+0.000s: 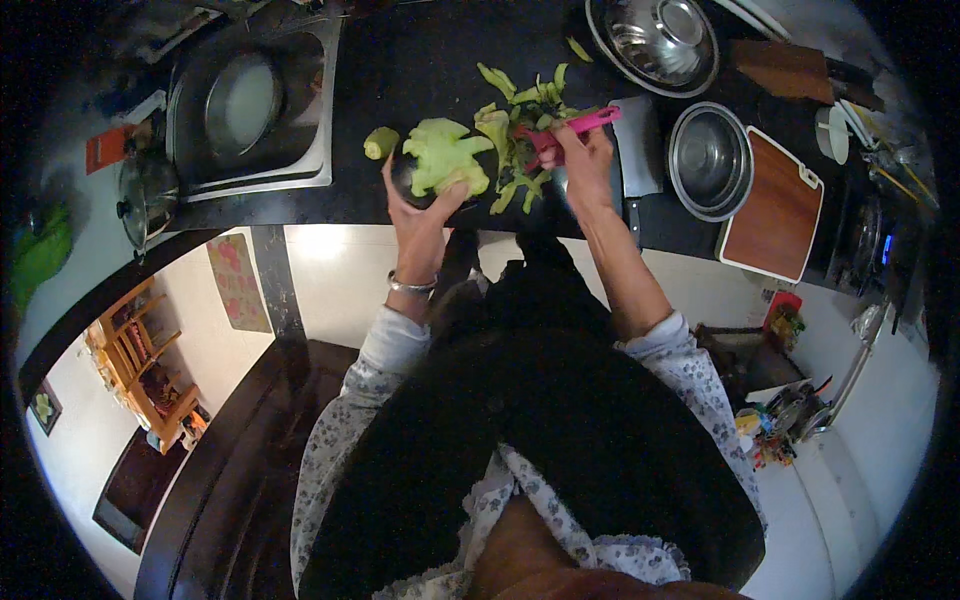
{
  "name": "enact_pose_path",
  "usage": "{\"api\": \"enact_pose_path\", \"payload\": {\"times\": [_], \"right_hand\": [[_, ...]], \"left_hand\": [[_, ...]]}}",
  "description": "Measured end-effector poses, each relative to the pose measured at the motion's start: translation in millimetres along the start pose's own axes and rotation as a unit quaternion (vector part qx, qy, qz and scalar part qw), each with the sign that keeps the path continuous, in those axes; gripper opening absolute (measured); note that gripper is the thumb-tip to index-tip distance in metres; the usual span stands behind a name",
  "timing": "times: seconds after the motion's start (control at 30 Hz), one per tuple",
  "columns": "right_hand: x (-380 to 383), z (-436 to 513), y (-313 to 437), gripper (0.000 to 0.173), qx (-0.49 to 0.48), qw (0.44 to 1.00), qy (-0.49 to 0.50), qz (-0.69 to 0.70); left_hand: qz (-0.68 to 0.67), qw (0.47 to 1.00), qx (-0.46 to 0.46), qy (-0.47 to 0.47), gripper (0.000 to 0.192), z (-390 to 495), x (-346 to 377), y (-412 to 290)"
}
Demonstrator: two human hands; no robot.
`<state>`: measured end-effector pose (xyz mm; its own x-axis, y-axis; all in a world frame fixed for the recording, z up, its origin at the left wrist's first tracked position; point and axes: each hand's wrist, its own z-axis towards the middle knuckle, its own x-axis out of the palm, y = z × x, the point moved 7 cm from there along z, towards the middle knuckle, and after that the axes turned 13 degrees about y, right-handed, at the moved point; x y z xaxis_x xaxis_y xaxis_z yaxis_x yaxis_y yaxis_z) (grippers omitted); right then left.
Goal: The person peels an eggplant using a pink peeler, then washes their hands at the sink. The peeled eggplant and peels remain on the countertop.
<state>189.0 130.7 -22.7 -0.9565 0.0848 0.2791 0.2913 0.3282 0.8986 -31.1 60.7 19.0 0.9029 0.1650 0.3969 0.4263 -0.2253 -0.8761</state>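
My left hand (421,217) grips a dark round bowl with pale green peeled vegetable pieces (442,157) in or over it; the thumb presses on a piece. Just left of this lies a short cut stub of green vegetable (381,142) on the dark countertop. My right hand (581,154) holds a pink-handled peeler (596,118) over a heap of green peelings (517,161). Some of the heap is hidden behind the fingers, and a red item shows among it. To the right of that hand lies a cleaver (639,150) with a black handle.
A steel sink (330,112) holding a basin stands at the left. Right of the cleaver are a steel bowl (709,161) and a brown cutting board (776,202) with a white rim. An upturned steel bowl (660,45) sits behind. The counter's front edge runs below my hands.
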Motion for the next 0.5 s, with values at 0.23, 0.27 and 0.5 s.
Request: {"api": "enact_pose_path", "payload": {"times": [0.23,0.27,0.5], "right_hand": [[50.1,-6.7,70.0,0.019,-0.038,0.998,0.042,0.030],[59.1,-9.8,73.0,0.021,-0.035,0.997,0.059,0.042],[40.7,-9.8,20.6,0.017,-0.024,0.998,0.058,-0.001]], "left_hand": [[0.017,0.999,0.041,0.001,0.080,14.4,2.6,-5.1],[0.002,0.999,0.049,-0.002,0.079,13.7,7.7,-5.4],[0.002,0.999,0.009,-0.047,0.075,11.1,-2.7,21.5]]}}
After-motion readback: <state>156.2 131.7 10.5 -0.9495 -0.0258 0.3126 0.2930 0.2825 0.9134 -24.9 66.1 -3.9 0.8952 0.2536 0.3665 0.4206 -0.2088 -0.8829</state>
